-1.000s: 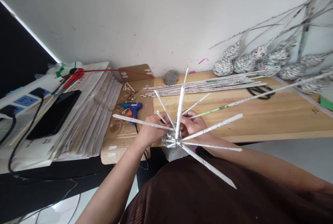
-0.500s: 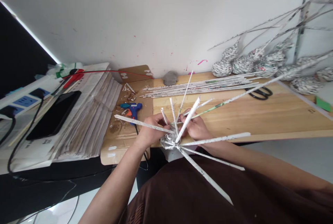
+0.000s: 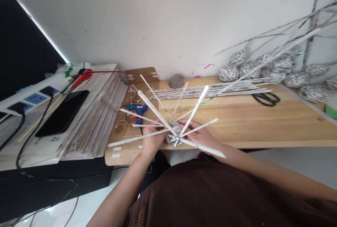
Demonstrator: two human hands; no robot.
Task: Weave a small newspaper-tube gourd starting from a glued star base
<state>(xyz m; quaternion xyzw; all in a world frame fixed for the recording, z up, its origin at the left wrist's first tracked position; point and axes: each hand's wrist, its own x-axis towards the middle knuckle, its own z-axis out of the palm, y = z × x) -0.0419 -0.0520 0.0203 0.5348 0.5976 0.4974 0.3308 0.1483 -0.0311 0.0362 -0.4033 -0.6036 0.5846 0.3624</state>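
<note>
Watching from afar, I see the left hand [image 3: 152, 140] and right hand [image 3: 201, 134], fingers clamped on woven paper [image 3: 174, 140], below frame centre.

We hold a small grey-and-white newspaper weave [image 3: 174, 139], white rolled-paper spokes [image 3: 155, 111] splaying from it, a long green-flecked paper strand [image 3: 212, 97] seemingly joined behind.

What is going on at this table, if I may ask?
The left hand and right hand hold a small paper piece, its sticks fanning outward. A loose pile of more lies behind on the table. The glue gun lies untouched on cardboard.
</note>
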